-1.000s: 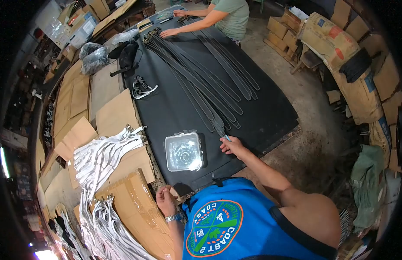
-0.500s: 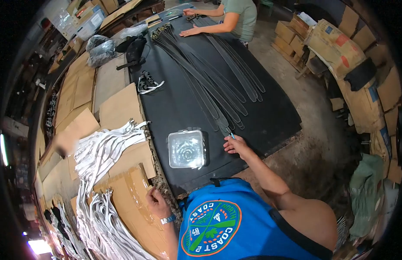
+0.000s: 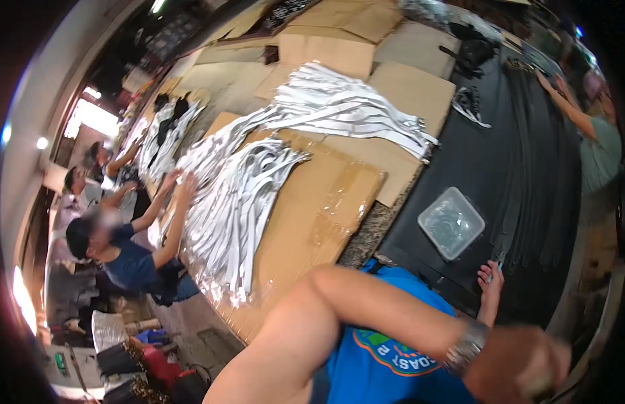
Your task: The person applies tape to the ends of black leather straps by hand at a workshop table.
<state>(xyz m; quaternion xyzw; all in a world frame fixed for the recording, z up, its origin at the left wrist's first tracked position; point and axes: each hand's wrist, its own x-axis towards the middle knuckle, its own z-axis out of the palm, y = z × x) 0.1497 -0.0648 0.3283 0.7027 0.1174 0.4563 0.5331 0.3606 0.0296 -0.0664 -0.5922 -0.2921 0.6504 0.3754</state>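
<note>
My right hand (image 3: 490, 279) is closed on a slim light-blue tool (image 3: 499, 264), its kind too small to tell. The tool meets the near ends of long black belts (image 3: 517, 175), which lie on the black-topped table (image 3: 420, 259). Metal buckles are bunched at their far end. A clear plastic container (image 3: 452, 223) stands left of that hand. Wearing a metal watch, my left arm crosses in front of my blue top. My left hand (image 3: 528, 363) is smeared by motion at the lower right, so its fingers cannot be made out.
White belts (image 3: 353, 108) spread over cardboard (image 3: 326, 202) on the table to the left. A person in dark blue (image 3: 134, 266) reaches to them, with other people behind. Another person in green (image 3: 602, 151) works at the far right. A black bundle (image 3: 470, 104) with white cord lies beyond the container.
The view has swung left, bringing the white belts and people into sight. My left hand has moved from beside the cardboard across my body to the right. My right hand stays at the belt ends.
</note>
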